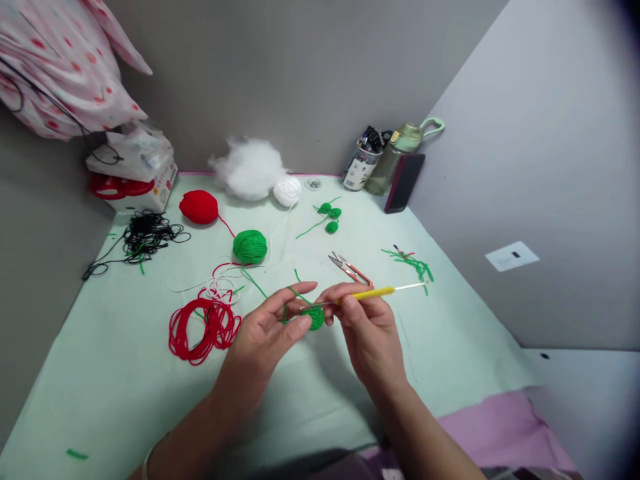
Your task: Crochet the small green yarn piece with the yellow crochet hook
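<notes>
Between thumb and fingers, my left hand (273, 327) pinches a small round green crochet piece (316, 318). Green yarn runs over its raised index finger and back to the green yarn ball (250, 247). My right hand (367, 327) is closed on the yellow handle of a crochet hook (373, 294). The hook's metal tip on the left meets the top edge of the crochet piece; its other metal end points right. Just beyond my right hand lie thread snips (345, 265) with orange handles.
Small green crocheted balls (332, 227) lie beyond the snips, green yarn scraps (413, 263) to the right. Leftward are loose red yarn (200, 333), a red yarn ball (199, 207) and tangled black cord (150, 235). White stuffing (253, 168), a pen cup (361, 167), bottle (387, 167) and phone (405, 183) line the back.
</notes>
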A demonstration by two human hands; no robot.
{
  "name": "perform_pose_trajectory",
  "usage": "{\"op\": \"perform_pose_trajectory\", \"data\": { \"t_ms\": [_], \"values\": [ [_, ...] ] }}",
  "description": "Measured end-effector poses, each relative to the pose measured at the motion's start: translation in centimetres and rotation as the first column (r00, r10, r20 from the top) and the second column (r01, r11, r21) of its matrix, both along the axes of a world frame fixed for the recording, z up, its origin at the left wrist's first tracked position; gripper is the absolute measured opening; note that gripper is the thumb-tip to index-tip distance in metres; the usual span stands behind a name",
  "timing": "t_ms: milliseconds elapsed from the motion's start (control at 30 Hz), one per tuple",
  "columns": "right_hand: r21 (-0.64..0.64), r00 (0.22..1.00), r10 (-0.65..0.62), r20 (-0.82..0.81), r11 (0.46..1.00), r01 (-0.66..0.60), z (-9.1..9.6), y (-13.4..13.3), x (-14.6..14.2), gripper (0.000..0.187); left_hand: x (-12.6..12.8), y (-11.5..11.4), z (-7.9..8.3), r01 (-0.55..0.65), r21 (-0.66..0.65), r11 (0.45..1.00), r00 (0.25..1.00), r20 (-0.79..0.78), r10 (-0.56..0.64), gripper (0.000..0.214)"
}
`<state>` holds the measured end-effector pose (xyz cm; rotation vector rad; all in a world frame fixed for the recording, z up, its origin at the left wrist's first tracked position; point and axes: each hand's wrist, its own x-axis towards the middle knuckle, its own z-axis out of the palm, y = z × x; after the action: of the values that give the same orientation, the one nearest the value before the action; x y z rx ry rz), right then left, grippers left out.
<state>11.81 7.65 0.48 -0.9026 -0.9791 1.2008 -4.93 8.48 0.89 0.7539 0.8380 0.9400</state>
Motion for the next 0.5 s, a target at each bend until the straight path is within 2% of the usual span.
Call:
{"op": "perform_pose_trajectory", "data": {
  "t_ms": [133,233,367,500],
  "values": [
    [-0.047,0.994,0.050,-0.101,0.997,-0.055,0.8,0.3,0.2,0.020,-0.1,0.2,0.3,-0.038,0.002,0.999,0.999,-0.009,0.038,0.034],
    [-0.034,0.993,0.077,-0.084,0.996,-0.081,1.0,0.3,0.4,0.021,-0.1,0.2,0.5,-0.035,0.020,0.999,0.999,-0.038,0.036,0.034],
    [0.037,0.996,0.081,0.045,0.996,-0.083,1.1,-0.1,0.7,0.021,-0.3,0.0,0.3,-0.048,0.067,0.997,0.990,-0.127,0.056,0.035],
    [0.151,0.964,0.000,0.265,0.988,-0.042,1.7,-0.6,0.9,0.022,-0.6,-0.1,0.1,-0.060,0.105,0.993,0.979,-0.186,0.079,0.035]
  ]
}}
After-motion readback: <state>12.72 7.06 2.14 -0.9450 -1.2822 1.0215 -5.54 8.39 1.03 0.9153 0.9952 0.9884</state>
